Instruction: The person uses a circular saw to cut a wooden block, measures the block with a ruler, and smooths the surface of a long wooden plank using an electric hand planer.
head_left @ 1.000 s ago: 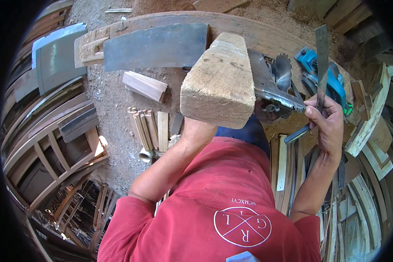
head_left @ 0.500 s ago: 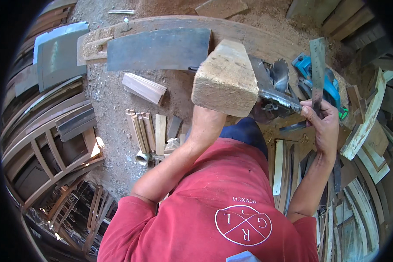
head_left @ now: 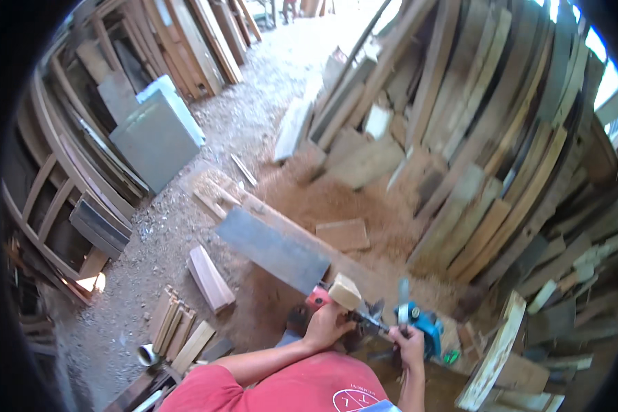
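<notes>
My left hand (head_left: 326, 327) is closed round the lower part of a pale wooden block (head_left: 345, 291), held up in front of my body. In my right hand (head_left: 410, 345) I grip a metal square (head_left: 403, 303), its flat blade pointing up. A dark metal tool with a toothed round blade (head_left: 373, 309) lies between my two hands, partly hidden by them. Just beyond my right hand rests a blue power tool (head_left: 427, 328). A red part (head_left: 317, 297) shows beside the block. Beyond my left hand, a grey flat panel (head_left: 275, 248) lies on a long wooden plank (head_left: 254, 203).
Pale wood strips (head_left: 211, 280) and short sticks (head_left: 174, 324) lie on the floor to the left. Sawdust (head_left: 343, 199) is heaped beyond the plank, with a small board (head_left: 342, 235) on it. Long boards (head_left: 474, 172) lean at the right; a grey panel (head_left: 159, 141) stands at the left.
My view has tilted up and turned, so the far floor and leaning boards now show. The block looks smaller and lower in view; both hands keep hold of their things.
</notes>
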Demonstrator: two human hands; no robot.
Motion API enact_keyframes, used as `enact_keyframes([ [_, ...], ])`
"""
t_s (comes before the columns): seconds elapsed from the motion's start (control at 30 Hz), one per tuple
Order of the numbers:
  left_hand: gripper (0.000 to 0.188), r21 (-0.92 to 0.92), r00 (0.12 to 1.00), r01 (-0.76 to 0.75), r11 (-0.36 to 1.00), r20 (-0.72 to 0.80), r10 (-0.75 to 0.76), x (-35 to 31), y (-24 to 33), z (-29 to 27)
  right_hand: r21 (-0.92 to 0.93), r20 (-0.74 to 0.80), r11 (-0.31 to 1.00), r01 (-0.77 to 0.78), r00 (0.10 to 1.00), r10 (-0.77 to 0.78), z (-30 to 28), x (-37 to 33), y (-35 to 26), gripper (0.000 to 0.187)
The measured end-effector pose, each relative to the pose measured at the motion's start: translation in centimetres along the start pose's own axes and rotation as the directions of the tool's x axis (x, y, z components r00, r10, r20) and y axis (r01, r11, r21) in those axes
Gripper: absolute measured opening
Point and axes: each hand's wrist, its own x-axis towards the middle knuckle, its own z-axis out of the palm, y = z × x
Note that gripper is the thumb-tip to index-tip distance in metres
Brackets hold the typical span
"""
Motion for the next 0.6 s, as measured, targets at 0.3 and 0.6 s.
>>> enact_keyframes([
  [0.3,0.036,0.078,0.943,-0.329,0.941,-0.024,0.332,1.1,-1.3,-0.6,0.042,0.062,0.997,0.063,0.996,-0.066,-0.3,1.0,-0.4,0.014],
  [0.6,0.034,0.365,0.747,-0.615,0.699,-0.012,0.664,1.8,-1.5,0.1,-0.011,0.016,0.996,0.084,0.996,-0.084,-1.0,1.2,0.8,0.013],
])
